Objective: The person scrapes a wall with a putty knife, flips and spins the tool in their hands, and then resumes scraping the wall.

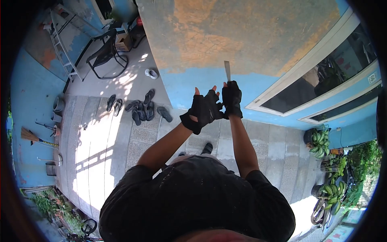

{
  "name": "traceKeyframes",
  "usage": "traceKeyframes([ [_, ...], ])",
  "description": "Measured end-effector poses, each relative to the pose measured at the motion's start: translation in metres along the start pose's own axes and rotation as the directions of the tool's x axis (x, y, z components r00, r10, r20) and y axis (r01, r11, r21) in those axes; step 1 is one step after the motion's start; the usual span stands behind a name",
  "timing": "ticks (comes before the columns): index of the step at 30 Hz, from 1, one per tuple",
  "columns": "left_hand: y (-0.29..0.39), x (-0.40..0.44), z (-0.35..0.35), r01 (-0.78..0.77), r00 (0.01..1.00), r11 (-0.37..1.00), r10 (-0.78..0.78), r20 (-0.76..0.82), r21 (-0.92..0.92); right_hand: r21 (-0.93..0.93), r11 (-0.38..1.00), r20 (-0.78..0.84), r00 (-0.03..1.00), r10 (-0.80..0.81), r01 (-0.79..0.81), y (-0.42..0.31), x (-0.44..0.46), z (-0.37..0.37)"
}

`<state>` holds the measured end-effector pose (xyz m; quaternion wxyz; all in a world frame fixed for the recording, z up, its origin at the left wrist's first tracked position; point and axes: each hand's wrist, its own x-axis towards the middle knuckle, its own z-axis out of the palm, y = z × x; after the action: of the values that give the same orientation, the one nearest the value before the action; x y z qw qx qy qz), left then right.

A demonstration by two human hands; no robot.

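Both of my hands wear black fingerless gloves and are raised in front of a wall (193, 80) with blue paint low down and bare grey and orange patches above. My right hand (232, 99) is closed around a scraper (227, 69), its flat metal blade pointing up toward the wall. The handle is hidden inside the glove. Just to the left, my left hand (204, 108) has its fingers apart and nothing visible in it. The two gloves are very close together; whether they touch I cannot tell. Whether the blade meets the wall is also unclear.
A white-framed window (282, 94) is set in the wall at right. Several dark sandals (141, 111) lie on the paving at left, near a white pot (151, 74). Farther back are a black chair (107, 54) and a ladder (62, 48). Potted plants (320, 141) line the right side.
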<state>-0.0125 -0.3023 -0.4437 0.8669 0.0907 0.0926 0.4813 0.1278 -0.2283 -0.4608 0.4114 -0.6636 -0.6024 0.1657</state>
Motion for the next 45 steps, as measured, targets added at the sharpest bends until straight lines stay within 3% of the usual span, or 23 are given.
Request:
traceKeyframes([
  [2,0.009,-0.010,-0.034,-0.023,0.999,0.999,0.024,0.024,-0.030,0.180,0.983,-0.104,0.995,-0.010,0.029,-0.027,-0.021,-0.009],
  [4,0.017,-0.028,-0.045,0.070,0.891,0.975,0.034,0.453,-0.212,0.293,0.954,-0.069,0.997,-0.047,0.065,-0.060,-0.052,-0.006],
  [5,0.014,-0.041,-0.030,-0.030,1.000,0.996,0.030,0.003,-0.089,0.287,0.953,0.013,0.994,-0.107,0.099,-0.074,-0.070,-0.001],
  [6,0.014,-0.047,-0.031,0.058,0.990,0.979,-0.031,0.139,-0.194,0.280,0.951,0.092,0.982,-0.166,0.135,-0.084,-0.085,0.005],
  [8,0.002,-0.054,-0.030,-0.043,0.996,0.992,0.052,0.075,-0.115,0.166,0.950,0.091,0.955,-0.281,0.264,-0.071,-0.092,0.029],
  [10,0.008,-0.073,-0.029,0.007,0.985,0.998,0.004,0.174,-0.060,0.221,0.971,0.009,0.995,-0.098,0.093,-0.057,-0.078,0.035],
  [11,0.016,-0.082,-0.028,0.049,0.961,0.999,-0.050,0.273,0.011,0.187,0.981,0.151,0.988,0.031,-0.059,-0.042,-0.066,0.032],
  [14,0.029,-0.105,-0.026,0.037,0.979,0.999,-0.043,0.197,0.035,-0.051,0.988,-0.096,0.984,-0.148,0.143,-0.010,-0.056,0.035],
  [16,0.039,-0.110,-0.026,-0.053,0.990,0.992,0.037,0.137,0.114,-0.011,0.975,-0.286,0.934,-0.214,0.220,-0.022,-0.069,0.033],
  [20,0.041,-0.096,-0.045,-0.068,0.983,0.997,0.062,0.173,0.031,0.409,0.911,-0.004,0.999,-0.054,0.051,-0.073,-0.103,0.011],
  [22,0.032,-0.088,-0.041,-0.132,0.977,0.960,0.084,0.196,0.245,0.328,0.945,0.140,0.989,-0.039,-0.009,-0.090,-0.117,0.006],
  [25,0.029,-0.051,-0.073,-0.228,0.966,0.943,0.189,0.177,0.241,0.535,0.833,0.189,0.942,-0.278,0.138,-0.102,-0.138,0.008],
  [26,0.034,-0.042,-0.074,-0.145,0.984,0.951,0.166,0.057,-0.274,0.560,0.822,0.250,0.926,-0.282,0.099,-0.106,-0.145,0.006],
  [27,0.035,-0.034,-0.073,-0.084,0.996,0.687,0.080,-0.040,-0.722,0.469,0.876,0.302,0.912,-0.277,0.111,-0.105,-0.148,0.002],
  [28,0.030,-0.030,-0.073,-0.080,0.996,0.686,0.076,-0.037,-0.723,0.466,0.878,0.300,0.913,-0.275,0.111,-0.105,-0.149,0.001],
  [29,0.021,-0.025,-0.072,-0.273,0.962,0.916,0.256,-0.096,-0.295,0.407,0.887,0.230,0.916,-0.329,0.217,-0.106,-0.149,0.001],
  [30,0.016,-0.022,-0.070,-0.415,0.899,0.885,0.435,-0.056,0.209,0.340,0.885,0.162,0.907,-0.388,0.318,-0.105,-0.148,0.001],
  [31,0.016,-0.019,-0.068,-0.419,0.899,0.896,0.432,-0.069,0.148,0.334,0.923,0.236,0.931,-0.277,0.190,-0.100,-0.144,-0.001],
  [34,0.017,-0.003,-0.058,-0.400,0.906,0.901,0.417,-0.079,0.167,0.414,0.897,0.256,0.926,-0.276,0.153,-0.101,-0.126,-0.015],
  [38,0.018,0.026,-0.040,-0.319,0.933,0.940,0.334,-0.134,0.125,0.454,0.853,0.193,0.905,-0.378,0.259,-0.081,-0.092,-0.026],
  [42,0.006,0.064,-0.034,-0.474,0.864,0.802,0.503,0.016,0.364,0.443,0.877,0.255,0.913,-0.319,0.183,-0.069,-0.073,-0.052],
  [44,-0.004,0.078,-0.016,-0.372,0.923,0.905,0.384,-0.021,0.205,0.449,0.873,0.211,0.927,-0.310,0.190,-0.057,-0.055,-0.065],
  [45,-0.005,0.084,-0.009,-0.334,0.941,0.935,0.338,-0.013,0.117,0.568,0.821,0.235,0.943,-0.235,0.064,-0.042,-0.046,-0.062],
])
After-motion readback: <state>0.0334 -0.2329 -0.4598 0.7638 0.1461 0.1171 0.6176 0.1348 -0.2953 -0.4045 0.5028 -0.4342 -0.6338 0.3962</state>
